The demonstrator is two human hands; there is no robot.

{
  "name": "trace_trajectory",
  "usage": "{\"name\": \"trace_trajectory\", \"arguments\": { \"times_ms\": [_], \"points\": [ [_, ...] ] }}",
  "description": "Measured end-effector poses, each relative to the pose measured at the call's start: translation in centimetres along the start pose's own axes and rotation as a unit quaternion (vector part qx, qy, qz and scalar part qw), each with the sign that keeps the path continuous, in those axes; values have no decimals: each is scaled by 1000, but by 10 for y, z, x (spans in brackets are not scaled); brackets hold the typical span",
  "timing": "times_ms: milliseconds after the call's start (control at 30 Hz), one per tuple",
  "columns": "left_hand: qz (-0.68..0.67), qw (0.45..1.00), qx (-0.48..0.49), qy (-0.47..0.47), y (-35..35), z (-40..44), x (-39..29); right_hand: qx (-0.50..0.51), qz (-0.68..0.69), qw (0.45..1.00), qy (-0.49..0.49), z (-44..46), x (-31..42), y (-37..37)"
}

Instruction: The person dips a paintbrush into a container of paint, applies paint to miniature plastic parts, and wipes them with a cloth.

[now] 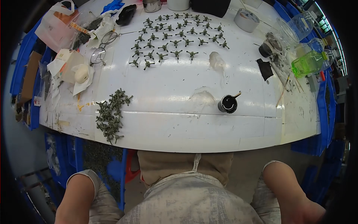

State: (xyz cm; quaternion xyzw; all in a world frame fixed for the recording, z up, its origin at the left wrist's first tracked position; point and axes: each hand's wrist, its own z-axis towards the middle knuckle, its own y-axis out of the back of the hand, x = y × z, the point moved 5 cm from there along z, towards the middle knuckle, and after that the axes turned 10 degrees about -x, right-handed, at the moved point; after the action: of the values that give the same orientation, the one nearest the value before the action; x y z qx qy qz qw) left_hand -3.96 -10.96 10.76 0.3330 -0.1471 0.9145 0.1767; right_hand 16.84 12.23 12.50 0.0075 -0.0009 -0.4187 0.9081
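Note:
Neither of my hands shows. Only my bent left arm (76, 198) and bent right arm (291, 186) are in view at the bottom corners, bare past the sleeve hems, with the hands outside the picture. On the white table (167, 130), nearest the left arm, lies a heap of small dark-green plastic parts (112, 115) with several short arms each. Farther back, many similar parts (176, 54) stand spread out in loose rows. A small pot of black paint (227, 104) sits right of centre, with a thin stick or brush handle (237, 94) leaning out of it.
At the left are glasses (99, 55), crumpled tissue, a paper box (67, 63) and a plastic bag (56, 26). Toward the right stand a tape roll (247, 20), a dark cup (269, 46) and a green-liquid bottle (307, 64). Blue bins (121, 175) flank the table.

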Motion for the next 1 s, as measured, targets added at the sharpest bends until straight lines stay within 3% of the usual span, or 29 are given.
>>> {"name": "trace_trajectory", "arguments": {
  "times_ms": [300,367,500,633,833,933,1000],
  "points": [
    [97,978,168,70,51,-31,-1,-10,40,999,4,1,-3,1],
    [116,976,170,77,57,-33,-3,-4,35,999,0,1,-4,-1],
    [120,986,73,90,31,-49,6,20,12,1000,-8,1,-2,-3],
    [100,986,52,120,31,-58,8,-42,-37,996,66,-1,7,-1],
    [72,962,59,255,20,-79,4,-81,-101,990,47,-20,19,68],
    [64,935,79,341,8,-94,-3,-334,-12,943,0,-41,-26,43],
    [66,908,101,401,-2,-107,-10,-289,94,945,-121,-46,-53,12]
  ]
}}
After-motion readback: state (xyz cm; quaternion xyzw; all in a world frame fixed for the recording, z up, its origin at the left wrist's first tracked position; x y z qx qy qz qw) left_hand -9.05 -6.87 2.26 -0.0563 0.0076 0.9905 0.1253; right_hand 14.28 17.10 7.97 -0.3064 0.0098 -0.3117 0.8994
